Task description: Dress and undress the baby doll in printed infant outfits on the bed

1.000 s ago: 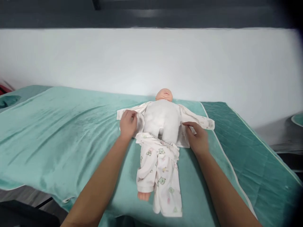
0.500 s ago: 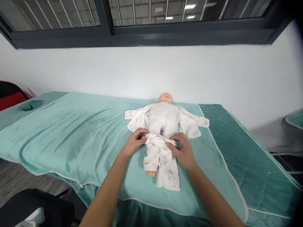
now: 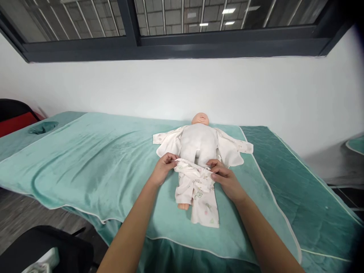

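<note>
A baby doll [image 3: 198, 142] lies on its back, its head toward the wall. Its white cloth body shows between the spread sides of an open printed jacket [image 3: 231, 149]. White printed baby trousers [image 3: 196, 182] cover its lower legs, with the waistband around thigh level. One bare foot [image 3: 183, 206] pokes out of the trouser leg on the left; the other foot is hidden in the longer leg. My left hand [image 3: 165, 167] pinches the left end of the waistband. At the right end, my right hand [image 3: 224, 178] is closed on the waistband's edge.
A light green blanket [image 3: 99, 163] is spread over the bed, with a darker green cover [image 3: 301, 189] to the right. Behind stands a white wall below a dark window frame [image 3: 182, 47]. A black chair [image 3: 51, 246] holding a pale item is at lower left.
My right hand has shifted slightly right along the waistband and changed its finger hold. The waistband looks stretched a little wider. The whole view has moved slightly.
</note>
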`<action>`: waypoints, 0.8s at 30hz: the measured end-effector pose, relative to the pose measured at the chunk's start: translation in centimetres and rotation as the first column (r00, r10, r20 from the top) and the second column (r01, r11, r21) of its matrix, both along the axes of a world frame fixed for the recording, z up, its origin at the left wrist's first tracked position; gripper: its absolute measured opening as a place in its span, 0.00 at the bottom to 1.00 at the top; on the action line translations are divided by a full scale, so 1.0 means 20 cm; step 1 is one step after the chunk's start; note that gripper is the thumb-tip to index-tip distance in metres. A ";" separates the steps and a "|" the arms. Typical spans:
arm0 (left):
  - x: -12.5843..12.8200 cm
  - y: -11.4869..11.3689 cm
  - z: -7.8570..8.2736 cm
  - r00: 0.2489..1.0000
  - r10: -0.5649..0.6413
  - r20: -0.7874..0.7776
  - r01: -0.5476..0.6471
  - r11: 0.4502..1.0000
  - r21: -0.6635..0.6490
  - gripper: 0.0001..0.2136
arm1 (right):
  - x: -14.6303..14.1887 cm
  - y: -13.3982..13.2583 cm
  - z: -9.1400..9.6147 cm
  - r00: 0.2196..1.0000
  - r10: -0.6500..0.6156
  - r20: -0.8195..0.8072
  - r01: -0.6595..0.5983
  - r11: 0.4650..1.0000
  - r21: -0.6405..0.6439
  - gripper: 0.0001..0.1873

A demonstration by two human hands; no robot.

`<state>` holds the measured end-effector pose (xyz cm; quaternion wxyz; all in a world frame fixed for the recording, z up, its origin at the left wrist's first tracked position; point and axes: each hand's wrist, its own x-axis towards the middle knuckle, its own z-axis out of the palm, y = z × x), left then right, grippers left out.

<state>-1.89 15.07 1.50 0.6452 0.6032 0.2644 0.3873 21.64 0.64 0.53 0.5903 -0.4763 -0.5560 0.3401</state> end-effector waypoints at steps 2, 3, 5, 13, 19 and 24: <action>0.01 0.00 -0.01 0.998 0.042 -0.037 -0.041 0.999 0.035 0.11 | 0.00 -0.01 0.01 1.000 0.005 0.020 -0.004 1.000 -0.014 0.18; 0.02 0.00 -0.02 0.996 0.065 -0.057 -0.062 0.996 0.062 0.11 | -0.01 -0.01 0.01 0.999 0.002 0.032 -0.002 1.000 -0.016 0.20; 0.03 0.00 -0.04 0.987 0.119 -0.106 -0.105 0.986 0.131 0.10 | -0.02 -0.01 0.00 0.999 -0.008 0.041 0.008 1.000 -0.012 0.22; 0.06 0.00 -0.06 0.850 0.392 -0.350 -0.211 0.865 0.456 0.07 | 0.07 0.02 0.06 0.996 -0.035 0.080 0.044 0.993 -0.106 0.26; 0.08 0.00 -0.07 0.789 0.449 -0.420 -0.201 0.834 0.515 0.08 | 0.29 0.13 0.33 0.952 -0.145 0.269 0.212 0.948 -0.238 0.27; 0.08 0.00 -0.06 0.777 0.450 -0.440 -0.194 0.836 0.513 0.08 | 0.25 0.34 0.27 0.887 -0.398 0.235 0.446 0.870 -0.210 0.29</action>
